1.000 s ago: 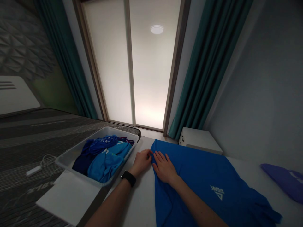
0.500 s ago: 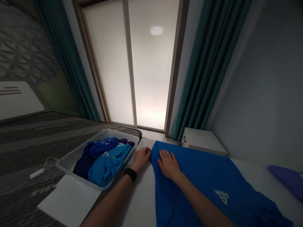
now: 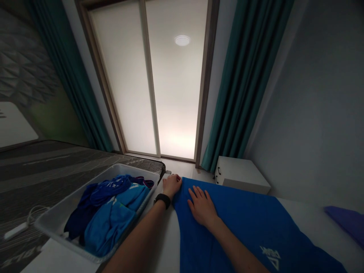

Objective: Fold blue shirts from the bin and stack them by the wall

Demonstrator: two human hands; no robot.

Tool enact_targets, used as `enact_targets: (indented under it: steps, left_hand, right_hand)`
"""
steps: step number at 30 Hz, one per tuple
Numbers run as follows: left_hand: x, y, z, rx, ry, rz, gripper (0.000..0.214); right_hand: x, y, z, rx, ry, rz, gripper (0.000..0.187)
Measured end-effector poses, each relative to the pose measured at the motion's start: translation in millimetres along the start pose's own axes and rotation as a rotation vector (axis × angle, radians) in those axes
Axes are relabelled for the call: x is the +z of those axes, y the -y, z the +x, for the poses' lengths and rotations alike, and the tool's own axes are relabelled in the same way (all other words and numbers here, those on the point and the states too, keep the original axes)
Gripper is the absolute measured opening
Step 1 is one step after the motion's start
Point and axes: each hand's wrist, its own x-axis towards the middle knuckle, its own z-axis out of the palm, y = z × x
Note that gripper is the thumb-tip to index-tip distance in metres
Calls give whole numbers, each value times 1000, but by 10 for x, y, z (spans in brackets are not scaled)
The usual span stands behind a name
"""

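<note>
A blue T-shirt (image 3: 239,216) with a white printed logo lies spread over a white tabletop (image 3: 166,242). At its far left corner, the curled fingers of my left hand (image 3: 172,185) are closed on the fabric edge; the fingertips are partly hidden. A dark watch band is on that wrist. My right hand (image 3: 202,206) rests flat on the shirt just to the right, fingers spread. Left of my left forearm stands a clear plastic bin (image 3: 113,170) holding crumpled blue clothes (image 3: 110,223).
A purple cloth (image 3: 345,223) lies at the table's right side. Beyond the table's far edge stands a white drawer cabinet (image 3: 241,172). On the left is a dark patterned mattress (image 3: 57,159) with a white power strip (image 3: 17,230) and its cord.
The view has shifted, so the bin appears lower and further left. My left hand has moved slightly toward the shirt's far corner; my right hand stays flat on the fabric.
</note>
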Motion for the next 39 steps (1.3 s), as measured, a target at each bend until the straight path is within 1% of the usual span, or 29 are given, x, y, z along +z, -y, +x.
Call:
enact_targets:
  steps: [4,7,9,13,16,20,24,32,36,39]
  left_hand:
    - [16,17,5,13,2,15,19]
    - [18,27,-7,25,-3,18,18]
    - [18,31,-16,32,-8,17,18]
    - [25,33,-31,34,-23,9,19]
    - [27,31,-28,13,-34,-3,18]
    - [11,29,-20,-46,-53,-13,16]
    - [-7,40,-30,-91,-75,8,14]
    - [14,128,50,-6,-34,-6,18]
    - [28,91,52,21,-11,-19,20]
    - [39,37,47,23,19,-35,16]
  right_hand:
    - [-52,21,63,-14,-37,-36,53]
    - [-112,43,193,-33,-86,-67,46]
    - [-130,46,304,-46,-102,-69,44]
    - [-83,28,507,-76,-97,-36,48]
    - [-6,11,582,-82,-67,-4,50]
    - [79,-7,591,-86,-20,17,56]
    - [107,-16,591,-65,11,24,59]
    - [49,-61,602,-53,28,37,57]
    - [24,-131,606,2,22,12,55]
    - [33,-173,616,29,30,21,55]
